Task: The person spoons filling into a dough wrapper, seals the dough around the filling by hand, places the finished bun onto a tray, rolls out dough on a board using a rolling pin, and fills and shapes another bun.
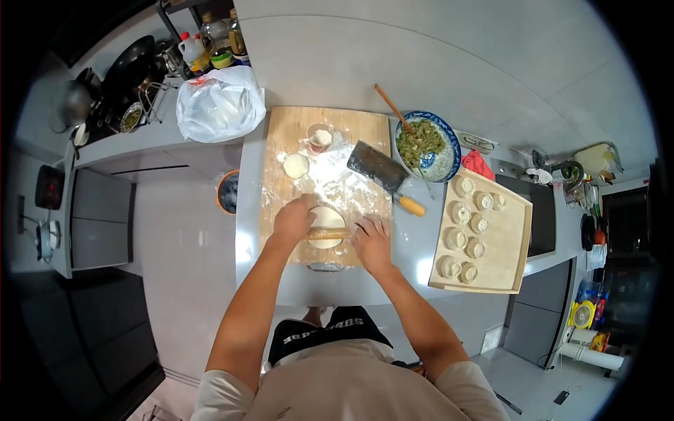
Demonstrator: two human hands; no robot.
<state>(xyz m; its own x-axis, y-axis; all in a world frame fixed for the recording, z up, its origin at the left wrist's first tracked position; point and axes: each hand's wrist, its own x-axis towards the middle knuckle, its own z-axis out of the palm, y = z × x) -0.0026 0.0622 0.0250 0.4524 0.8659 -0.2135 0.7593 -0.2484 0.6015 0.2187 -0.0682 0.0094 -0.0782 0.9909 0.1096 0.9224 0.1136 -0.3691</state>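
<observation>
A wooden rolling pin (328,234) lies across a flat round dough wrapper (326,217) on the floured wooden board (284,126). My left hand (295,221) is closed over the pin's left end. At its right end, my right hand (371,240) holds the pin with the fingers bent over it, pointing away from me. Above my left hand rests a smaller dough round (295,166), and further up stands a small cup of flour (320,138). A cleaver (377,166) with a yellow wooden handle lies over the board's right edge.
To the right is a wooden tray (505,259) with several shaped dumplings (457,239). A blue-patterned bowl (449,133) of green filling (423,140) stands behind the cleaver, a wooden stick leaning out of it. A white plastic bag (221,105) sits at the back left near some bottles.
</observation>
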